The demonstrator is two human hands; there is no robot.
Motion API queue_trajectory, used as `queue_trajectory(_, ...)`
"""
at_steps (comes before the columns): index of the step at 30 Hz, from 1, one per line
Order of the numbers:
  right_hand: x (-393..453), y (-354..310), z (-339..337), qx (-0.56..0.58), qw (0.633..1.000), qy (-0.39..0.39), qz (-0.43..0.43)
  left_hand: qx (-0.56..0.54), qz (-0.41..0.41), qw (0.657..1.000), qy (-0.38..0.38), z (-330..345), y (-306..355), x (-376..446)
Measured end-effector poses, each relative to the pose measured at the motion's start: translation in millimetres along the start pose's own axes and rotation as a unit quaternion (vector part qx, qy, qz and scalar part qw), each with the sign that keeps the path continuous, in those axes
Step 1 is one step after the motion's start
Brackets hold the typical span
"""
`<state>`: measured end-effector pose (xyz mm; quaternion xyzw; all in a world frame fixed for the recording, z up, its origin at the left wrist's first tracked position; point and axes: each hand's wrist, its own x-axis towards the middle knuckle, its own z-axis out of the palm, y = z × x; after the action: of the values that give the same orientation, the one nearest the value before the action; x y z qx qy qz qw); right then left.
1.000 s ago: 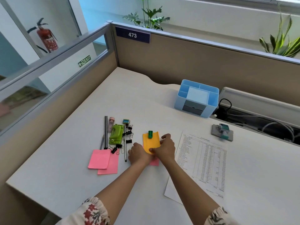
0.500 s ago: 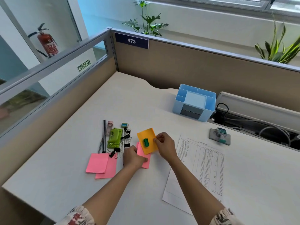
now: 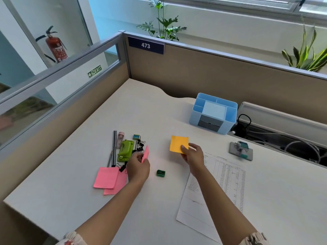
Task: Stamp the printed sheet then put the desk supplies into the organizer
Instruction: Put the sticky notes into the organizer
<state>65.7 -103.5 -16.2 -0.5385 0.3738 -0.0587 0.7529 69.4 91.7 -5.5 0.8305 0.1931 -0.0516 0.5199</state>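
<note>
My right hand [image 3: 193, 156] pinches an orange sticky-note pad [image 3: 178, 143] by its near corner, lifted off the desk. My left hand [image 3: 138, 167] holds a pink sticky-note pad [image 3: 145, 153] on edge. A small green sharpener [image 3: 160, 173] lies on the desk between my hands. The printed sheet [image 3: 215, 188] lies flat to the right. A stamp on its grey pad [image 3: 241, 150] sits beyond the sheet. The blue organizer [image 3: 213, 113] stands at the back.
Left of my hands lie a green hole punch [image 3: 126, 150], black binder clips [image 3: 140, 145], pens [image 3: 113, 149], a pink tube [image 3: 120, 138] and two pink note pads [image 3: 108, 179]. A cable trough [image 3: 283, 138] opens at the desk's right rear. Partition walls close the back and left.
My hands have come apart: the right lifted the orange pad up and right, the left raised the pink pad. The green sharpener slid off the orange pad onto the desk.
</note>
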Motion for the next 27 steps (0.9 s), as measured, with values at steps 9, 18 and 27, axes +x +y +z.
queue_trajectory(9,8.4,-11.8,-39.5,-0.045,0.997,0.045,-0.037,-0.209,-0.007,0.975,-0.079,29.3,31.2,12.9)
queue_trajectory(18,25.4,-62.9,-78.6,-0.019,0.994,0.051,-0.099,-0.278,-0.170,0.925,-0.192,90.1,40.2,32.2)
queue_trajectory(27,80.0,-180.5,-106.8,-0.321,0.813,0.209,-0.439,-0.285,-0.188,0.903,-0.262,112.8,46.3,59.8)
